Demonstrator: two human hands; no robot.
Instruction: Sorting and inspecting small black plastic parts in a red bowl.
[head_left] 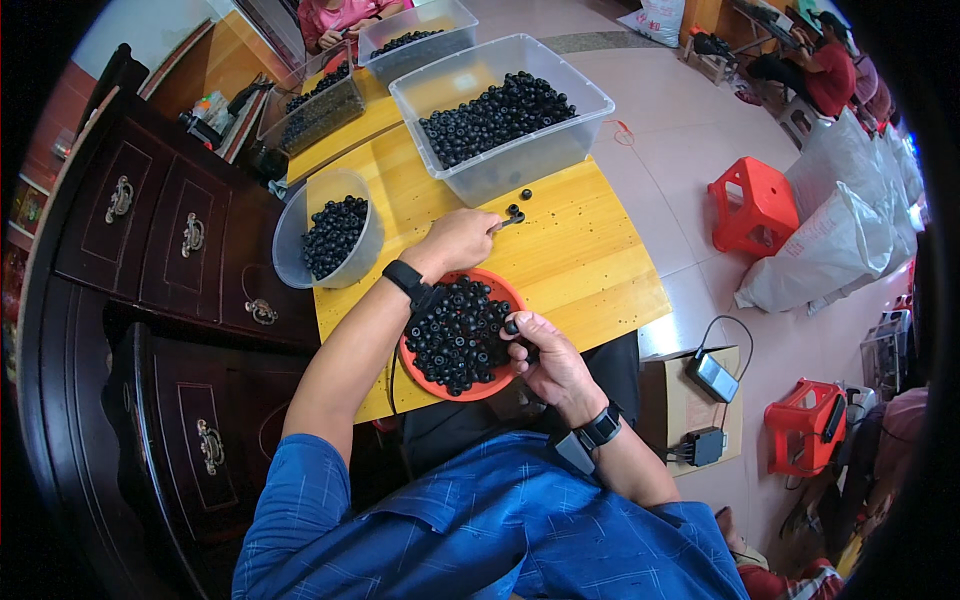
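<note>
Yellow wood forms the worktop [600, 270], with the red bowl [508, 288] at its near edge, seemingly to keep the black pieces [455, 335] within easy reach. The left hand [455, 245] grips a dark tool [507, 220], too small to make out clearly; the right hand [550, 365] pinches one black piece [512, 327] by the bowl's rim. Pieces look small and rounded, many showing a central hole

A bowl [512, 290] of small parts [455, 340] sits at the near edge of the table [600, 265]; a tub [290, 235] of more stands farther left, a bin [535, 168] of others beyond both. A cabinet [165, 240] stands left of the table, a stool [752, 205] right, on the floor [650, 180].
</note>
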